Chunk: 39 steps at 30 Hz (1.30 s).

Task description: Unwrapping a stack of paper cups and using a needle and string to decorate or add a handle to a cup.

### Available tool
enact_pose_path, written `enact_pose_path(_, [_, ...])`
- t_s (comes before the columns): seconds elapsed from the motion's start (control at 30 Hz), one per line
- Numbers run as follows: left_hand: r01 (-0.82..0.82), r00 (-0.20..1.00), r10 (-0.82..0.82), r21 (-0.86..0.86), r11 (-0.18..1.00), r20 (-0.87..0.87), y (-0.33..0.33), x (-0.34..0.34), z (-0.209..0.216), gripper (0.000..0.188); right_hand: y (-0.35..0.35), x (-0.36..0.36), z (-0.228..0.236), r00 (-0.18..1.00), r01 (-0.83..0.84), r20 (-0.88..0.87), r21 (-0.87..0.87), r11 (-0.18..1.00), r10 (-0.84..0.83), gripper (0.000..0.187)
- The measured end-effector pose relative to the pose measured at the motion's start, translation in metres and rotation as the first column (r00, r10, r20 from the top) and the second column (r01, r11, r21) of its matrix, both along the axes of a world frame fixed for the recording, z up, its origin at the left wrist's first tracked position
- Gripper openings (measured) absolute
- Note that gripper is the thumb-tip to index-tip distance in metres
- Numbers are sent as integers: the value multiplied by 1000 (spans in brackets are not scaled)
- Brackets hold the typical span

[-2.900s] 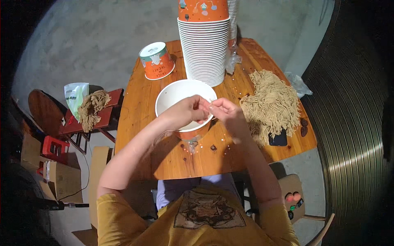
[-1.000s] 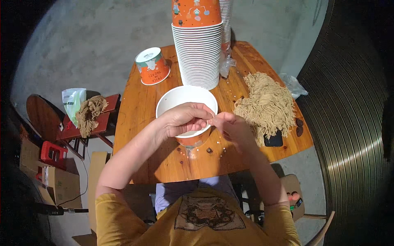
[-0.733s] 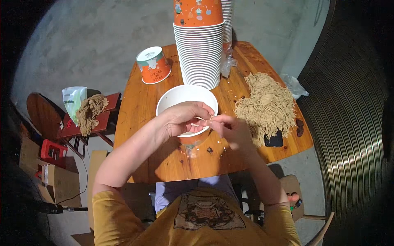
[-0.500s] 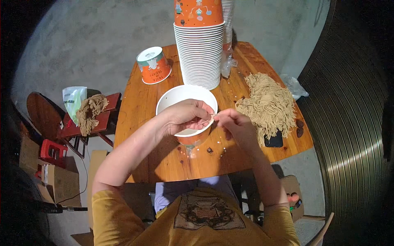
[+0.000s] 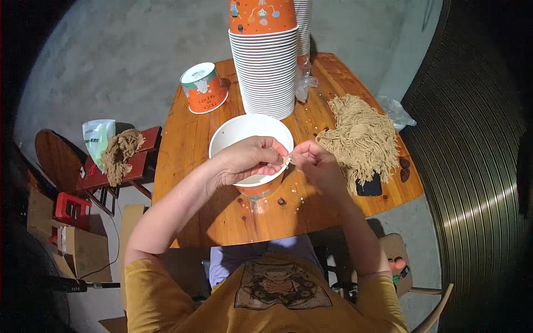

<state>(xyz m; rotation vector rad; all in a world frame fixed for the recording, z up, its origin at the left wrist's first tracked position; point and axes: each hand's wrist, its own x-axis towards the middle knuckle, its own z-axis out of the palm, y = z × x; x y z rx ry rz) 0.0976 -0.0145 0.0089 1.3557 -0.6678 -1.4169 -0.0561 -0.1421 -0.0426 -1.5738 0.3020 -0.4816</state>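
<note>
The left hand (image 5: 250, 160) is closed in a pinch, thumb against fingers, on a small pale strand (image 5: 287, 162); the right hand (image 5: 316, 168) has its thumb and fingertips drawn together on the same piece, at its 3 o'clock end; the strand is too small to tell more, and it sits between the 2 hands, over the near-right rim of a white-lined paper bucket (image 5: 239, 131); that bucket stands upright just below the hands, its mouth opening toward 11 o'clock from them.

Around the hands, small white bead-like dots (image 5: 302, 198) lie on the wooden table (image 5: 191, 194), some of them at 5 and 6 o'clock; between 2 and 3 o'clock spreads a tan yarn bundle (image 5: 363, 139), partly covering a black phone-like slab (image 5: 371, 187) at its near edge; at 3 o'clock, just beside the yarn, are dark brown lumps (image 5: 405, 169).

Farther off, a tall stack of nested paper buckets (image 5: 264, 75) rises between 11 and 12 o'clock; 1 orange bucket (image 5: 204, 100) stands upside down at 10 o'clock; a crumpled clear bag (image 5: 397, 114) lies at 2 o'clock; beyond the table, at 9 o'clock, a tan yarn clump (image 5: 118, 155) rests on a dark red bench (image 5: 150, 141).
</note>
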Motion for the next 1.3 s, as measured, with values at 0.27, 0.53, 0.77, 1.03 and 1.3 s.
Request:
enact_pose_path(0.27, [14,997,-14,-8,1000,71,0,-2,-2,13,5,-7,-8,999,48,29,-307,951,-41,13])
enact_pose_path(0.53, [64,957,-47,-50,997,286,-3,-4,-2,14,6,-13,1,995,28,-85,-277,960,-53,25])
enact_pose_path(0.77, [112,917,-71,-84,990,393,-2,-5,-4,10,10,-7,8,987,-61,-144,42,997,66,25])
enact_pose_path(1.03, [28,999,-33,109,994,44,-3,3,5,6,15,-8,3,985,-80,-137,157,984,102,28])
enact_pose_path(1.3, [7,991,-39,242,970,127,-11,-2,21,6,17,0,4,983,-103,-143,93,990,115,29])
